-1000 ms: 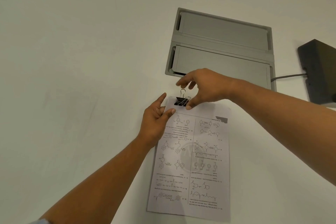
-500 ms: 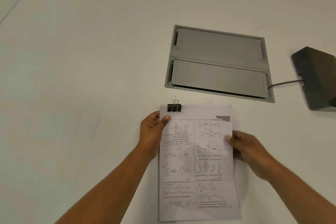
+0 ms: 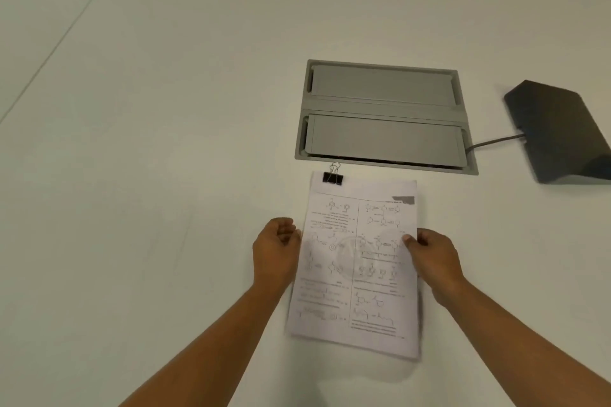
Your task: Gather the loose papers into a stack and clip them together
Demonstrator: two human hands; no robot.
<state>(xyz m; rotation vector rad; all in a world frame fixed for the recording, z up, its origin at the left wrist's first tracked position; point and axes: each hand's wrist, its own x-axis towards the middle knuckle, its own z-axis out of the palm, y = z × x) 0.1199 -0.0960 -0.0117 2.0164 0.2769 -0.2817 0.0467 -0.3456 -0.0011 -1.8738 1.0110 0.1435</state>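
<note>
A stack of printed papers with chemistry diagrams lies on the white table in front of me. A black binder clip with silver wire handles grips the stack's far left corner. My right hand holds the stack's right edge, thumb on top of the page. My left hand sits just beside the left edge with its fingers curled and nothing in them. The near end of the stack looks slightly raised, with a shadow under it.
A grey metal cable hatch with two closed lids is set into the table just beyond the papers. To its right stands a dark wedge-shaped device, with a cable running into the hatch.
My right hand left the clip and took the stack's right edge. My left thumb came off the page and the hand slid down beside the left edge. The stack shifted slightly.
</note>
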